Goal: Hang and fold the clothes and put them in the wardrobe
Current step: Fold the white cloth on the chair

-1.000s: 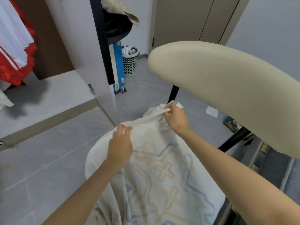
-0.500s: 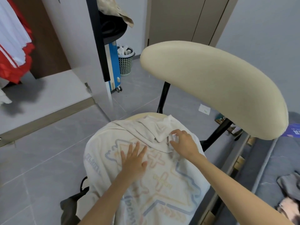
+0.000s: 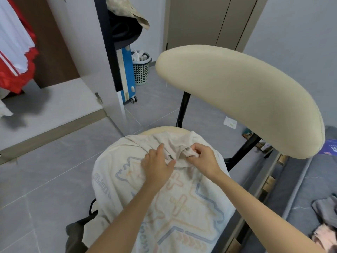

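Now the cream fabric T-shirt with pastel outline print (image 3: 182, 198) lies spread over the round beige chair seat (image 3: 156, 129), with its crumpled neck end just beyond both hands. The right hand (image 3: 202, 159) pinches a bunched fold there. The left hand (image 3: 157, 167), close beside it, rests on the cloth with fingers bent; I cannot tell whether it grips.
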Demonstrator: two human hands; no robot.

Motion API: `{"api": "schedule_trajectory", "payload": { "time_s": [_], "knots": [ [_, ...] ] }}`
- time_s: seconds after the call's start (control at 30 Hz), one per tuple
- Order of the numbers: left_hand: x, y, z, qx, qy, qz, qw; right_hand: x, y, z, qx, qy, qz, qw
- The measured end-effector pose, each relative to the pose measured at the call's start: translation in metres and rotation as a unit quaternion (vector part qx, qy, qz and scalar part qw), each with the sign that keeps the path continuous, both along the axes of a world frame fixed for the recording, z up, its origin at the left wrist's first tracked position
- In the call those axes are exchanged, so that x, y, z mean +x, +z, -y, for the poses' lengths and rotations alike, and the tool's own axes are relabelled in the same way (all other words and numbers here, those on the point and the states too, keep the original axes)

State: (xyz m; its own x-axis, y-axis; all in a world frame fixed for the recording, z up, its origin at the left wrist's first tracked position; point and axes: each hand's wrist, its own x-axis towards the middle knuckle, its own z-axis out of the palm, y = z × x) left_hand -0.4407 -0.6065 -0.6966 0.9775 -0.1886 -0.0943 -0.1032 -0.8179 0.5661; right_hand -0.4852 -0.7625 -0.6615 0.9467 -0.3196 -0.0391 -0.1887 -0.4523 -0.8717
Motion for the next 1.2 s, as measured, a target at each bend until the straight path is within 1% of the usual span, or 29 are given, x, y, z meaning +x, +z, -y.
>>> {"api": "schedule_trajectory", "payload": {
  "time_s": [0.1, 0.23, 0.3, 0.33, 0.37, 0.43, 0.5, 0.53, 0.6, 0.67, 0.7, 0.73, 0.8, 0.83, 0.87, 0.9, 0.93, 0.97, 1.0, 1.03, 1.1, 1.13, 1.2],
  "knots": [
    [0.004, 0.003, 0.019, -0.013, 0.01, -0.002, 1.0, -0.015, 0.014, 0.004, 0.009, 0.022, -0.016, 1.0],
    [0.007, -0.002, 0.018, 0.04, 0.003, 0.014, 0.999, -0.032, 0.018, 0.012, 0.058, 0.035, -0.07, 0.995],
    [0.009, -0.008, 0.009, 0.03, -0.008, -0.002, 1.0, -0.037, 0.016, 0.015, 0.06, 0.029, -0.102, 0.993],
    [0.011, -0.008, 0.004, 0.005, -0.004, -0.011, 1.0, -0.038, 0.014, 0.016, 0.058, 0.014, -0.116, 0.991],
    [0.011, -0.008, 0.001, -0.04, 0.013, -0.012, 0.999, -0.038, 0.012, 0.017, 0.054, -0.009, -0.128, 0.99],
    [0.01, 0.001, -0.006, -0.16, 0.059, 0.014, 0.985, -0.037, 0.01, 0.02, 0.033, -0.074, -0.138, 0.987],
    [0.009, 0.017, -0.015, -0.252, 0.087, 0.07, 0.961, -0.036, 0.01, 0.023, 0.028, -0.142, -0.109, 0.983],
    [0.008, 0.025, -0.022, -0.277, 0.087, 0.103, 0.951, -0.035, 0.011, 0.024, 0.028, -0.172, -0.083, 0.981],
    [0.003, 0.036, -0.037, -0.277, 0.054, 0.159, 0.946, -0.036, 0.013, 0.025, 0.0, -0.206, -0.029, 0.978],
    [-0.007, 0.035, -0.051, -0.218, -0.022, 0.179, 0.959, -0.044, 0.011, 0.024, -0.091, -0.177, -0.002, 0.98],
    [-0.014, 0.031, -0.057, -0.171, -0.066, 0.166, 0.969, -0.049, 0.006, 0.023, -0.14, -0.145, -0.011, 0.979],
    [-0.022, 0.026, -0.062, -0.117, -0.106, 0.135, 0.978, -0.054, 0.001, 0.023, -0.184, -0.108, -0.038, 0.976],
    [-0.037, 0.016, -0.069, -0.007, -0.166, 0.037, 0.985, -0.063, -0.008, 0.024, -0.228, -0.025, -0.153, 0.961],
    [-0.043, 0.011, -0.072, 0.036, -0.184, -0.017, 0.982, -0.066, -0.009, 0.025, -0.23, 0.02, -0.226, 0.946],
    [-0.049, 0.008, -0.074, 0.058, -0.192, -0.065, 0.978, -0.069, -0.009, 0.026, -0.221, 0.057, -0.289, 0.93],
    [-0.053, 0.005, -0.075, 0.051, -0.186, -0.106, 0.976, -0.071, -0.009, 0.027, -0.209, 0.073, -0.329, 0.918],
    [-0.057, 0.003, -0.074, 0.016, -0.16, -0.133, 0.978, -0.071, -0.009, 0.028, -0.203, 0.075, -0.34, 0.915],
    [-0.059, 0.003, -0.072, -0.033, -0.112, -0.147, 0.982, -0.071, -0.01, 0.027, -0.204, 0.065, -0.326, 0.921],
    [-0.058, 0.003, -0.069, -0.08, -0.05, -0.145, 0.985, -0.07, -0.009, 0.026, -0.207, 0.051, -0.297, 0.931],
    [-0.054, 0.005, -0.066, -0.118, 0.016, -0.134, 0.984, -0.067, -0.01, 0.025, -0.19, 0.03, -0.268, 0.944],
    [-0.041, 0.009, -0.061, -0.181, 0.118, -0.143, 0.966, -0.058, -0.009, 0.022, -0.11, -0.018, -0.221, 0.969],
    [-0.033, 0.011, -0.059, -0.213, 0.147, -0.159, 0.953, -0.052, -0.008, 0.02, -0.071, -0.04, -0.202, 0.976],
    [-0.017, 0.014, -0.055, -0.272, 0.175, -0.201, 0.925, -0.035, -0.01, 0.018, -0.022, -0.087, -0.175, 0.98]
  ]
}}
